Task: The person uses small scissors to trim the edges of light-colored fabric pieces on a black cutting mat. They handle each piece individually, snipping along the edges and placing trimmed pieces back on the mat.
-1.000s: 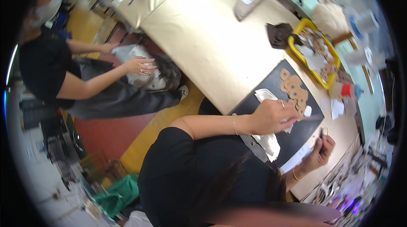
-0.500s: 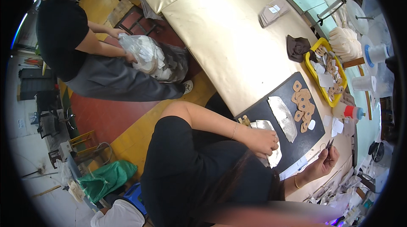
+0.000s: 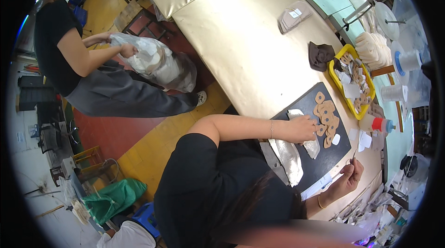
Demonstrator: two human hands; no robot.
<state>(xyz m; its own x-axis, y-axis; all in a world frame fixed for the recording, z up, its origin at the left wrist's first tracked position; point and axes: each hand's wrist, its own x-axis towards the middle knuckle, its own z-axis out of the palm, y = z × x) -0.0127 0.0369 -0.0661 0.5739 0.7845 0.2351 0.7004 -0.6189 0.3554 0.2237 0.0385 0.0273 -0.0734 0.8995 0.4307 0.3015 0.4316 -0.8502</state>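
Note:
My left hand (image 3: 301, 129) reaches over a silver sheet piece (image 3: 312, 148) on a dark board (image 3: 336, 153). Its bent fingers are closed, their tips at the edge of a pile of tan rounded pieces with dark centres (image 3: 327, 117); what they pinch, if anything, is hidden. Under my left forearm, other silver pieces (image 3: 288, 161) overlap along the board's near side. My right hand (image 3: 347, 179) is closed around small scissors (image 3: 353, 156), blades pointing up, right of the board. A small white piece (image 3: 336, 139) lies beside the tan pile.
Beyond the board stand a yellow basket (image 3: 332, 79) of mixed pieces and a red-banded bottle (image 3: 381, 124). A dark brown folded item (image 3: 321, 56) and a bagged stack (image 3: 295, 17) lie on the gold-covered table (image 3: 232, 39). At left, another person (image 3: 60, 49) holds a stuffed clear bag (image 3: 155, 62).
My left hand has moved from the near silver pieces to the farther one beside the tan pile. The scissors in my right hand have turned. The other person has pulled the bag leftward.

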